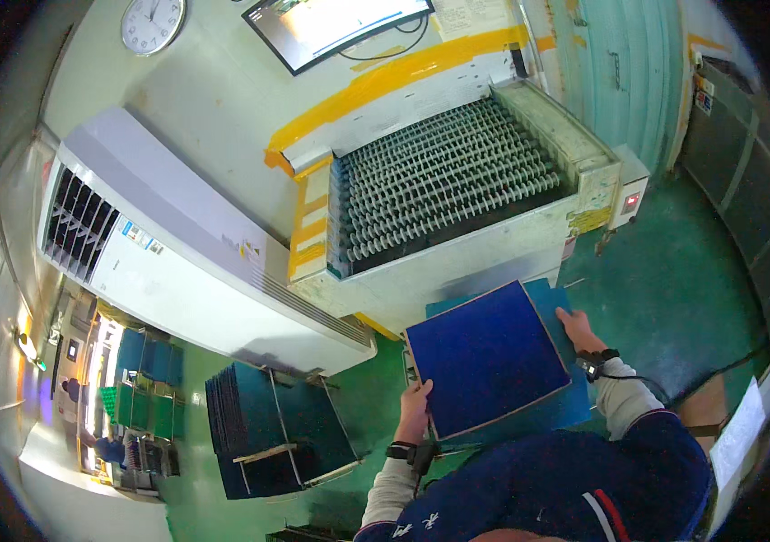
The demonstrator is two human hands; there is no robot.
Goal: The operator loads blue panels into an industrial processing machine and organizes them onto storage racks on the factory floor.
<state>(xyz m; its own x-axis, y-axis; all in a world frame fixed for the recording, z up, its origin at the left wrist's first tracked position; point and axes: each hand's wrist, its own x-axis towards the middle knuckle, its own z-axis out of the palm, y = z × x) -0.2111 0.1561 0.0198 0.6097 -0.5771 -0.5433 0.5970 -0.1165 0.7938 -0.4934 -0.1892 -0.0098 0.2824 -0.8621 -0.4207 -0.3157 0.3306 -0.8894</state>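
A dark blue rectangular panel (pixel 489 357) with a thin pale edge lies tilted in front of me. My left hand (pixel 415 411) is closed on its lower left edge, thumb on top and the other fingers mostly hidden underneath. Beneath it, larger teal boards (pixel 565 406) stick out on the far, right and near sides. At the teal boards' right edge is my right hand (pixel 581 332), apart from the blue panel. Its visible fingers are spread and their tips reach over the teal edge. Both wrists wear dark straps with small devices.
Beyond the panel stands a pale machine (pixel 457 244) with rows of rollers (pixel 448 181). Left of it is a white air conditioner (pixel 195 262). A rack of dark boards (pixel 276 434) stands on the green floor. A control box (pixel 629 200) is on the machine's right end.
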